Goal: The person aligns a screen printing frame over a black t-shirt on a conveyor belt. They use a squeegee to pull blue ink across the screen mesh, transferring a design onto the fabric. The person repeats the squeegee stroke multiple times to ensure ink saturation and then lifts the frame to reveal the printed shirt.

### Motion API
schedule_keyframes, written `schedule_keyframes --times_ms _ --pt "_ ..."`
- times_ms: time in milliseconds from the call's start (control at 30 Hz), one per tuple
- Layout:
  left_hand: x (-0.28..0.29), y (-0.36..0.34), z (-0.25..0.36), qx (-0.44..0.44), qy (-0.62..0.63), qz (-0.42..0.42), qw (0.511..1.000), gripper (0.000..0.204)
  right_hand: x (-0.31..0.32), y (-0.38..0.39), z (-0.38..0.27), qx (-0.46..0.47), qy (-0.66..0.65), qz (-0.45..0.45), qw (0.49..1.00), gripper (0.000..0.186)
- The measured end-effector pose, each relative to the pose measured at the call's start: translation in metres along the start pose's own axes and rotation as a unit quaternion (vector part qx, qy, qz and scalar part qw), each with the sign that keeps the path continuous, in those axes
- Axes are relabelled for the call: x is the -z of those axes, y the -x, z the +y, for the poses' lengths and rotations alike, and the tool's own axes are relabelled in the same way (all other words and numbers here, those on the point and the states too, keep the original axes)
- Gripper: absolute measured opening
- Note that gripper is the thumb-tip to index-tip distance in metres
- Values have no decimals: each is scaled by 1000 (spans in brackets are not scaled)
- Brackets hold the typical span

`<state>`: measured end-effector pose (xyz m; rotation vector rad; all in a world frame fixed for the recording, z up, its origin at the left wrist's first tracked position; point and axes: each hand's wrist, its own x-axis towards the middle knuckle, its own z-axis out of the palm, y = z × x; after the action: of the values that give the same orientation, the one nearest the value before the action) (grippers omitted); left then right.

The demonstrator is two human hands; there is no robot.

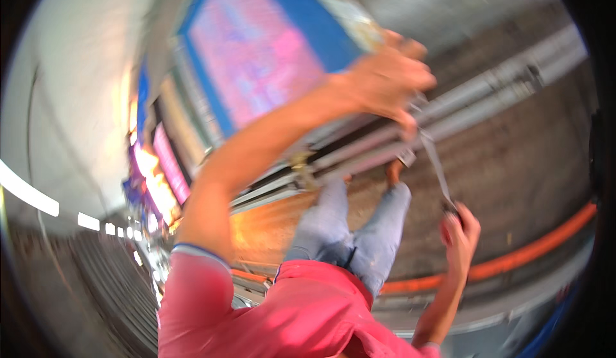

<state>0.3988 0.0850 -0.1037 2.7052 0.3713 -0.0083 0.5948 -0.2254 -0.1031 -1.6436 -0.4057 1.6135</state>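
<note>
My left hand (388, 79) reaches across to the upper middle, its fingers curled and blurred by motion. A thin pale strip (436, 164) runs from beneath those fingers down to my right hand (461, 235), which is pinched closed on its lower end. Something small and dark shows at the right fingertips, too blurred to name. Close beside my left hand is the corner of a large blue-bordered frame (330, 13) with a pink and pale blue panel (256, 50) inside it. What else lies under the left palm is hidden.
Pale metal rails (475, 98) run diagonally past my legs, with a yellowish fitting (301, 169) on them. An orange pipe or hose (507, 263) curves across the lower right. More brightly lit pink pieces (170, 156) stand along the left. Brown floor (513, 165) lies right of my feet.
</note>
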Motion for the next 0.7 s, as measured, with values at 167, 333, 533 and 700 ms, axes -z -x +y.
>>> schedule_keyframes --times_ms 167,333,533,700 --pt "25 16 23 46 -59 -56 996 58 13 34 27 -47 -47 114 991 23" --pt "-36 31 64 59 -79 151 984 59 59 28 71 148 7 57 987 52" --pt "-28 165 170 65 160 211 962 45 -66 70 -20 169 -230 -138 948 20" --pt "-44 358 239 222 256 229 912 40 -148 88 -20 165 -96 -288 938 32"
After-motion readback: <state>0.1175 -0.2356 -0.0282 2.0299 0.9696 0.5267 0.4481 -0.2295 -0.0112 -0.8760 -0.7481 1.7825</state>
